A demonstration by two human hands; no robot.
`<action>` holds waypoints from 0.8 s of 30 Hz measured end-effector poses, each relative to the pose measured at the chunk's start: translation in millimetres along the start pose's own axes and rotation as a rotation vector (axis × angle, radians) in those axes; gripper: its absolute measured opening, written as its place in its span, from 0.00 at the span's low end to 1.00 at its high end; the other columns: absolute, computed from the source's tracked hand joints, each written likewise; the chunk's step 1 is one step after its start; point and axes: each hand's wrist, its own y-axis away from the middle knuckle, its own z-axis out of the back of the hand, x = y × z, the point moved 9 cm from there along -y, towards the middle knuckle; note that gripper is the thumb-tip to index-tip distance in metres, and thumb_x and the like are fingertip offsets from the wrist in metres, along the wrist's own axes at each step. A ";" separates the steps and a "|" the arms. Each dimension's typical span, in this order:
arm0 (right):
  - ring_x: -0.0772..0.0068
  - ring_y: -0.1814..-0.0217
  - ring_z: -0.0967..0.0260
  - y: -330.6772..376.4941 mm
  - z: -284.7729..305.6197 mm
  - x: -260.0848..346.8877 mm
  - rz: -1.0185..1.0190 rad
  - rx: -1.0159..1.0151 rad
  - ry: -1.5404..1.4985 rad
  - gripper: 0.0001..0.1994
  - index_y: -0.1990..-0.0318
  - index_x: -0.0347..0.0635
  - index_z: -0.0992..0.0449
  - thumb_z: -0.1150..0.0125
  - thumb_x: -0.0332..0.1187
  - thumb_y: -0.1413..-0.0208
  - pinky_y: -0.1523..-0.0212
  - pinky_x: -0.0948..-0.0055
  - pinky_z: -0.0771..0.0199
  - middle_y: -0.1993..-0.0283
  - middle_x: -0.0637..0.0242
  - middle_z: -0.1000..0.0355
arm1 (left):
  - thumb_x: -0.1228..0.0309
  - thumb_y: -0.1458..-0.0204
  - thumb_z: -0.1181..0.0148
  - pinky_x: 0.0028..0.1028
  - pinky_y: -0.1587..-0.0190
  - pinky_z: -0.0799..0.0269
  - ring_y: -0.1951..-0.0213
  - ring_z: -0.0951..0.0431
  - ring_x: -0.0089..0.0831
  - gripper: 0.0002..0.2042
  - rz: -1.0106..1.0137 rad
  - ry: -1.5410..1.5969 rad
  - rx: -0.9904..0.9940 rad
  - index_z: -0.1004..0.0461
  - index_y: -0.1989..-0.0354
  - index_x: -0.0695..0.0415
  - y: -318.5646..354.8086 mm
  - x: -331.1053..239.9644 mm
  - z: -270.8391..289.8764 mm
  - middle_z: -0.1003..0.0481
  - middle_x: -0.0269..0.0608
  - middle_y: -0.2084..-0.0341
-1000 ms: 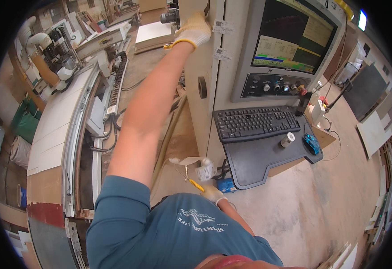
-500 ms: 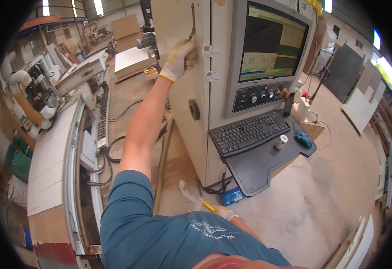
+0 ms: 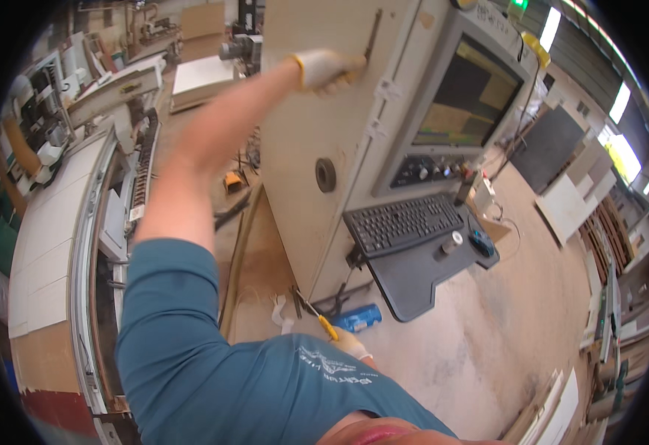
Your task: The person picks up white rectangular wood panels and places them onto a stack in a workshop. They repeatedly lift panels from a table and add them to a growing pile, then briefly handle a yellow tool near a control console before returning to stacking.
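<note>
My left hand (image 3: 328, 70), in a white knit glove with a yellow cuff, reaches up to the side door of a beige control cabinet (image 3: 295, 156). Its fingers close on the lower end of a long metal door handle (image 3: 375, 33); motion blurs the grip slightly. Low in front of my chest, my right hand (image 3: 353, 345), also gloved, grips a yellow-handled tool (image 3: 327, 328) with a slim metal shaft, its exact kind unclear. My shirt hides part of the right arm. A round black fitting (image 3: 326, 175) sits lower on the door.
A monitor (image 3: 467, 93) and buttons face right on the cabinet. Below, a black shelf (image 3: 406, 285) bears a keyboard (image 3: 402, 222), a white roll (image 3: 452, 242) and a mouse (image 3: 480, 242). A blue object (image 3: 358, 318) lies beneath. A long machine bed (image 3: 50, 259) runs along the left.
My view has turned, tilting the cabinet rightward. My left hand remains at the handle's lower end, its wrist now more level. The tool in my right hand points up and left, its shaft now visible.
</note>
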 end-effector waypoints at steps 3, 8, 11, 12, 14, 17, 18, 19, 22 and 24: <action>0.40 0.43 0.26 -19.7 -4.4 18.3 0.141 -0.055 0.098 0.20 0.44 0.41 0.26 0.39 0.37 0.42 0.44 0.53 0.27 0.49 0.43 0.22 | 0.45 0.39 0.39 0.29 0.84 0.41 0.88 0.36 0.21 0.23 -0.093 0.366 -0.019 0.29 0.77 0.50 4.4 7.8 -19.3 0.30 0.31 0.85; 0.38 0.45 0.27 -22.4 -5.0 26.3 0.233 -0.114 0.175 0.20 0.44 0.42 0.29 0.39 0.38 0.42 0.45 0.50 0.28 0.51 0.44 0.23 | 0.48 0.41 0.34 0.30 0.85 0.40 0.88 0.34 0.24 0.21 -0.236 0.649 -0.424 0.27 0.75 0.52 -1.3 21.3 -24.2 0.28 0.35 0.84; 0.37 0.46 0.27 2.2 -6.5 12.1 0.076 -0.064 0.143 0.18 0.46 0.42 0.29 0.40 0.37 0.42 0.47 0.50 0.27 0.51 0.44 0.23 | 0.47 0.42 0.33 0.30 0.83 0.40 0.87 0.34 0.23 0.21 -0.396 0.639 -0.541 0.27 0.74 0.52 -13.1 29.0 -27.9 0.29 0.34 0.84; 0.37 0.46 0.26 13.1 -7.3 7.6 0.030 -0.056 0.061 0.18 0.47 0.42 0.28 0.39 0.37 0.42 0.48 0.51 0.27 0.52 0.44 0.23 | 0.47 0.43 0.33 0.30 0.82 0.40 0.86 0.34 0.23 0.21 -0.436 0.637 -0.568 0.27 0.74 0.52 -16.0 33.2 -23.5 0.29 0.34 0.83; 0.38 0.45 0.26 27.1 -8.9 4.1 -0.013 -0.029 0.057 0.17 0.48 0.42 0.28 0.38 0.38 0.42 0.48 0.52 0.28 0.51 0.45 0.23 | 0.43 0.40 0.41 0.33 0.77 0.31 0.79 0.25 0.30 0.24 -0.396 0.521 -0.344 0.23 0.64 0.56 -30.3 36.9 -22.3 0.24 0.40 0.79; 0.40 0.47 0.26 35.3 -10.2 2.8 -0.005 0.017 0.107 0.18 0.49 0.43 0.27 0.38 0.42 0.41 0.48 0.54 0.28 0.53 0.47 0.23 | 0.46 0.36 0.45 0.30 0.66 0.27 0.67 0.24 0.28 0.25 -0.352 -0.096 -0.424 0.23 0.51 0.58 -17.8 36.2 36.2 0.22 0.39 0.68; 0.40 0.48 0.27 34.7 -9.2 2.8 -0.003 0.034 0.100 0.18 0.49 0.43 0.27 0.38 0.43 0.41 0.48 0.54 0.28 0.54 0.47 0.23 | 0.47 0.34 0.45 0.29 0.62 0.27 0.63 0.25 0.27 0.24 -0.368 -0.293 -0.517 0.24 0.46 0.58 -5.4 31.3 63.5 0.22 0.38 0.64; 0.47 0.51 0.24 35.6 -7.0 5.1 0.023 0.041 0.115 0.16 0.50 0.43 0.27 0.38 0.40 0.40 0.49 0.58 0.26 0.55 0.51 0.22 | 0.48 0.33 0.47 0.29 0.59 0.26 0.60 0.24 0.28 0.25 -0.416 -0.297 -0.588 0.26 0.41 0.58 11.0 28.2 92.0 0.22 0.39 0.60; 0.60 0.53 0.23 35.9 2.8 17.8 0.038 0.100 -0.043 0.12 0.50 0.43 0.26 0.40 0.31 0.40 0.49 0.65 0.25 0.54 0.58 0.22 | 0.49 0.33 0.49 0.38 0.48 0.24 0.51 0.19 0.36 0.23 -0.296 0.136 -0.615 0.25 0.40 0.52 55.8 69.9 144.5 0.19 0.43 0.51; 0.72 0.56 0.25 38.9 20.8 55.1 0.233 0.087 -0.189 0.19 0.43 0.41 0.30 0.46 0.20 0.42 0.54 0.71 0.23 0.50 0.61 0.22 | 0.55 0.34 0.44 0.35 0.54 0.22 0.57 0.20 0.28 0.19 -0.295 0.285 -0.507 0.25 0.42 0.51 72.1 92.4 130.0 0.19 0.38 0.56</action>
